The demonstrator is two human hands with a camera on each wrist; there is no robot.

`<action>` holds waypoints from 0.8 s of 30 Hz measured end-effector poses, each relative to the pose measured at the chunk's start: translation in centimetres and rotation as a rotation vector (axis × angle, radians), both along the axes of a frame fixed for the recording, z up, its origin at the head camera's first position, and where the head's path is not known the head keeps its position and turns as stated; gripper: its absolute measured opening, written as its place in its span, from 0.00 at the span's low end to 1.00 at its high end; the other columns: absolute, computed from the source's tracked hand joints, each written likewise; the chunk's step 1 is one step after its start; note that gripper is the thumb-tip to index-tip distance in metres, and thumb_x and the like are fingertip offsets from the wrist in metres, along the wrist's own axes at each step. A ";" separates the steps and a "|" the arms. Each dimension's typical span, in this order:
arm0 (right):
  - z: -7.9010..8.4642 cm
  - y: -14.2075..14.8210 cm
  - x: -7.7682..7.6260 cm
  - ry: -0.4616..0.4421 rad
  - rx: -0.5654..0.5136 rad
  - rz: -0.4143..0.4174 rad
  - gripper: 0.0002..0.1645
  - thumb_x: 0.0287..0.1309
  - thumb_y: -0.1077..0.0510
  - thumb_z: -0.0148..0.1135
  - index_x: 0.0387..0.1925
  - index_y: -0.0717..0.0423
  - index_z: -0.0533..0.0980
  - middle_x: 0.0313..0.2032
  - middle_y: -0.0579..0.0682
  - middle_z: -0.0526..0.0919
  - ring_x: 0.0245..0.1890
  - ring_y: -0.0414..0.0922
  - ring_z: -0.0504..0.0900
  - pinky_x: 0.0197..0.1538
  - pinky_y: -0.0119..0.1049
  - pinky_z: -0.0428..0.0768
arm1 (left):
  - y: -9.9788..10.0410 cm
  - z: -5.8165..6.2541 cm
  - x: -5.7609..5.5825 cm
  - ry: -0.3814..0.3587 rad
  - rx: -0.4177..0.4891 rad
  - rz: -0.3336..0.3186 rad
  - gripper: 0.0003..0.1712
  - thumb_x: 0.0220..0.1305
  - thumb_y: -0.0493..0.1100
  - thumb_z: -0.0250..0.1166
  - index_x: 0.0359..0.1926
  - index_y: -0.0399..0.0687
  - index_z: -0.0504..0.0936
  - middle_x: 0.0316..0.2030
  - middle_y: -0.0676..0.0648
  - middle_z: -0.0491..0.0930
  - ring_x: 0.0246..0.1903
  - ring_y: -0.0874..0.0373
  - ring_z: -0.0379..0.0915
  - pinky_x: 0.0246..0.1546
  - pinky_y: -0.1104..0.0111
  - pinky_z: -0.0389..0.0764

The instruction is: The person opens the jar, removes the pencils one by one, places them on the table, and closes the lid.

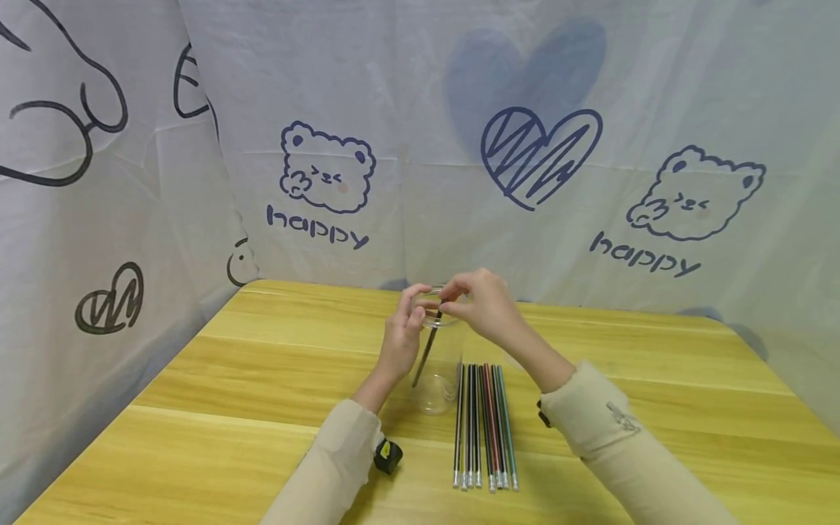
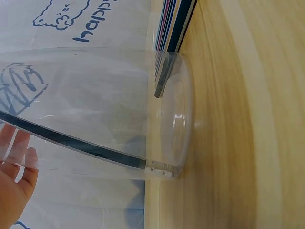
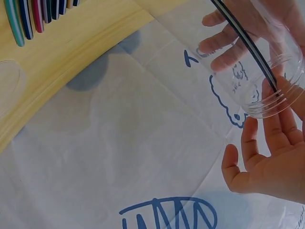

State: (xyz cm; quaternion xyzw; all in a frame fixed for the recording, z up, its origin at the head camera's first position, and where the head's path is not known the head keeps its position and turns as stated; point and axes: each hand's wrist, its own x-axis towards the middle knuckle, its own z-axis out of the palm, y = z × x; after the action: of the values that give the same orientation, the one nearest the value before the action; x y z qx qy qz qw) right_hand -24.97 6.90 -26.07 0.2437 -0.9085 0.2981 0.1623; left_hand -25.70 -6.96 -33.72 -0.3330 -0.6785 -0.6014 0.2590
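A tall clear jar (image 1: 441, 364) stands on the table with its mouth up. My left hand (image 1: 402, 339) grips it near the rim from the left, and its fingers show through the clear wall (image 3: 228, 47) in the right wrist view. At the mouth, my right hand (image 1: 482, 302) pinches the upper end of a dark pencil (image 1: 428, 350). That pencil slants inside the jar; its silvery ferrule end (image 2: 162, 168) is at the bottom. Beside the jar lies a row of several pencils (image 1: 485, 423) in black, red, teal and other colours, ferrule ends towards me.
The wood-patterned table (image 1: 262, 408) meets a pale hanging cloth (image 1: 420, 219) printed with bears and hearts at the back. Another cloth hangs at the left. A clear round outline (image 3: 12, 88) lies on the table near the pencils in the right wrist view.
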 end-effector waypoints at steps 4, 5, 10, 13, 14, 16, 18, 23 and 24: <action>-0.1 -0.1 -0.1 0.034 0.021 -0.009 0.07 0.47 0.62 0.66 0.31 0.60 0.80 0.29 0.50 0.82 0.37 0.51 0.75 0.47 0.50 0.67 | 0.0 0.0 0.0 0.008 -0.005 0.001 0.44 0.61 0.69 0.35 0.50 0.29 0.61 0.38 0.28 0.76 0.37 0.37 0.72 0.31 0.63 0.72; -0.1 -0.1 -0.1 0.046 0.029 -0.011 0.07 0.48 0.62 0.65 0.32 0.60 0.80 0.29 0.50 0.82 0.36 0.50 0.75 0.45 0.49 0.67 | 0.0 0.0 0.0 0.010 -0.005 0.000 0.43 0.62 0.69 0.36 0.50 0.29 0.61 0.38 0.28 0.76 0.37 0.37 0.72 0.32 0.62 0.72; -0.5 -0.1 -0.1 0.090 0.047 -0.013 0.08 0.50 0.62 0.63 0.35 0.61 0.80 0.30 0.50 0.82 0.33 0.48 0.72 0.40 0.44 0.67 | 0.0 -0.1 -0.1 0.016 -0.001 -0.008 0.41 0.63 0.67 0.36 0.50 0.30 0.61 0.37 0.27 0.75 0.36 0.36 0.71 0.32 0.53 0.74; -0.6 0.0 -0.1 0.089 0.005 -0.016 0.07 0.53 0.62 0.61 0.35 0.62 0.79 0.30 0.51 0.81 0.33 0.48 0.72 0.41 0.46 0.67 | 0.0 -0.1 -0.1 0.011 -0.004 -0.007 0.42 0.62 0.68 0.36 0.50 0.30 0.61 0.37 0.27 0.75 0.36 0.36 0.72 0.31 0.52 0.73; -0.7 0.1 -0.1 0.086 -0.023 -0.013 0.07 0.54 0.63 0.59 0.35 0.63 0.79 0.30 0.52 0.81 0.33 0.48 0.73 0.41 0.46 0.68 | 0.0 -0.1 -0.1 0.007 -0.001 -0.010 0.43 0.62 0.69 0.36 0.50 0.29 0.61 0.37 0.27 0.75 0.36 0.36 0.72 0.32 0.51 0.74; -0.7 0.2 -0.1 0.082 -0.089 -0.008 0.07 0.57 0.64 0.56 0.36 0.65 0.77 0.31 0.53 0.80 0.32 0.48 0.73 0.40 0.44 0.70 | 0.0 -0.1 -0.1 0.004 0.006 -0.017 0.44 0.61 0.69 0.36 0.49 0.28 0.61 0.37 0.25 0.74 0.36 0.34 0.72 0.32 0.49 0.73; -0.8 0.4 -0.1 0.081 -0.160 -0.001 0.08 0.60 0.64 0.52 0.36 0.66 0.75 0.31 0.55 0.79 0.31 0.49 0.74 0.36 0.41 0.72 | 0.0 -0.1 -0.1 0.000 0.018 -0.027 0.44 0.61 0.69 0.37 0.49 0.28 0.61 0.36 0.24 0.74 0.35 0.32 0.71 0.32 0.45 0.72; -0.6 0.6 -0.1 0.073 -0.312 0.018 0.09 0.64 0.64 0.45 0.39 0.66 0.71 0.31 0.56 0.79 0.24 0.51 0.74 0.22 0.30 0.69 | 0.1 -0.2 -0.1 -0.016 0.021 -0.019 0.44 0.60 0.70 0.37 0.49 0.29 0.61 0.37 0.25 0.74 0.35 0.33 0.71 0.32 0.47 0.72; -0.6 0.6 -0.1 0.075 -0.340 0.022 0.09 0.65 0.64 0.44 0.39 0.66 0.70 0.30 0.57 0.79 0.22 0.51 0.73 0.20 0.29 0.67 | 0.1 -0.2 -0.1 -0.017 0.018 -0.016 0.44 0.60 0.70 0.37 0.49 0.29 0.61 0.37 0.26 0.75 0.35 0.34 0.71 0.32 0.48 0.72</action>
State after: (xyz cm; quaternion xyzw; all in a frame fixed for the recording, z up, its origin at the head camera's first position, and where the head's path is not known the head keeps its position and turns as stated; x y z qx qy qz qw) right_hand -25.10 7.52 -26.63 0.2333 -0.8357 0.4399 0.2316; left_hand -25.78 -6.89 -33.88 -0.3307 -0.6725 -0.6124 0.2516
